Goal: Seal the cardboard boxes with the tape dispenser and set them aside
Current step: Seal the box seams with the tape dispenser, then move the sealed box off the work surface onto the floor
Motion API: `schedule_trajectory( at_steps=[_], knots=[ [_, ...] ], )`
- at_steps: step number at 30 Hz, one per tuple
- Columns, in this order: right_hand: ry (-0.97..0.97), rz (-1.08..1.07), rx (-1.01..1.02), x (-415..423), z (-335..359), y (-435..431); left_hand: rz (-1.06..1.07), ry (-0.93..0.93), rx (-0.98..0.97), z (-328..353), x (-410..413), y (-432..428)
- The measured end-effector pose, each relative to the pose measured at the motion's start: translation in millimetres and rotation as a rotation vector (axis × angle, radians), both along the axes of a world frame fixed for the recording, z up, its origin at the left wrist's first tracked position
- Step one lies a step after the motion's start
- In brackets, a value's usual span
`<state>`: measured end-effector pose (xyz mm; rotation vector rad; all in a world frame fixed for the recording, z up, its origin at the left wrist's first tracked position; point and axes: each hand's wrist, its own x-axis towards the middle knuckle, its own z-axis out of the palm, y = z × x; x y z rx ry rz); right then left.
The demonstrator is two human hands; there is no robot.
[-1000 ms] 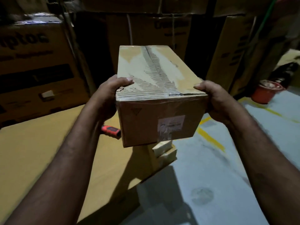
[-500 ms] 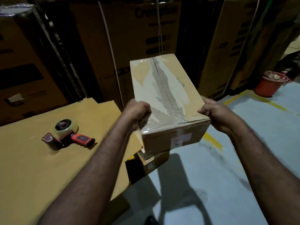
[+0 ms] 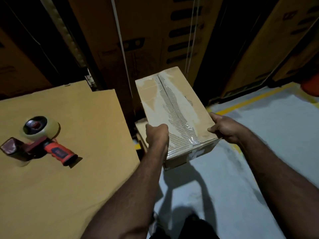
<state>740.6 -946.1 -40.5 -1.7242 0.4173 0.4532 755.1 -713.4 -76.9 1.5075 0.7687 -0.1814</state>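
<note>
A brown cardboard box (image 3: 174, 107) with clear tape along its torn top seam is held low, right of the work surface. My left hand (image 3: 157, 135) grips its near left corner and my right hand (image 3: 224, 127) grips its near right edge. Part of another box (image 3: 140, 130) shows just beneath it on the left. A red-handled tape dispenser (image 3: 39, 140) with a roll of clear tape lies on the cardboard-covered work surface (image 3: 69, 178) at the left, well away from both hands.
Tall stacked cartons (image 3: 151, 31) fill the background. The grey floor (image 3: 259, 135) with yellow lines spreads to the right, and an orange bucket (image 3: 310, 87) sits at the far right edge. My feet (image 3: 189, 225) show at the bottom.
Both hands have carried the taped box downward and rightward, off the work surface toward the floor beside it. The tape dispenser, hidden at first, is in full view on the work surface.
</note>
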Motion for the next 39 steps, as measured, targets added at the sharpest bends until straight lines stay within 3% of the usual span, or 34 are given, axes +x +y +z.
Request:
schedule_trajectory(
  at_steps=[5,9,11,15,18,21,23,25,27,31,35,39],
  knots=[
    [0.113,0.115,-0.130,54.4,-71.2,-11.1,0.075,0.123,0.125,-75.2,48.2,-5.7],
    [0.137,0.164,-0.104,88.4,-137.1,-10.3,0.072,0.204,0.144,-174.4,98.8,-1.5],
    [0.121,0.126,-0.071,93.8,-168.1,-8.4,0.067,0.194,0.150,-193.2,114.8,0.0],
    [0.131,0.005,-0.002,95.1,-211.6,6.7,-0.158,0.147,0.236,-185.5,139.7,7.4],
    [0.180,0.037,0.090,96.6,-247.2,34.3,-0.353,0.087,0.474,-198.3,168.4,25.4],
    [0.378,0.184,0.167,109.7,-267.9,66.2,-0.510,0.379,0.841,-233.1,171.0,20.2],
    [0.401,0.159,0.160,132.0,-280.0,84.3,-0.519,0.540,0.804,-245.9,154.6,3.2],
    [0.302,0.148,0.018,158.5,-284.2,94.1,-0.465,0.590,0.613,-255.9,134.4,-8.3],
    [0.100,0.272,-0.239,179.4,-290.5,93.5,-0.448,0.591,0.505,-265.2,117.7,-15.3],
    [-0.288,0.731,-0.825,211.3,-303.7,68.4,-0.559,0.498,0.667,-284.7,105.0,-23.8],
    [-0.131,1.112,-1.023,223.6,-324.5,51.1,-0.618,0.393,0.779,-302.3,112.1,-14.1],
    [-0.188,1.094,-1.086,221.3,-333.0,43.0,-0.641,0.298,0.801,-305.1,129.8,2.9]
  ],
)
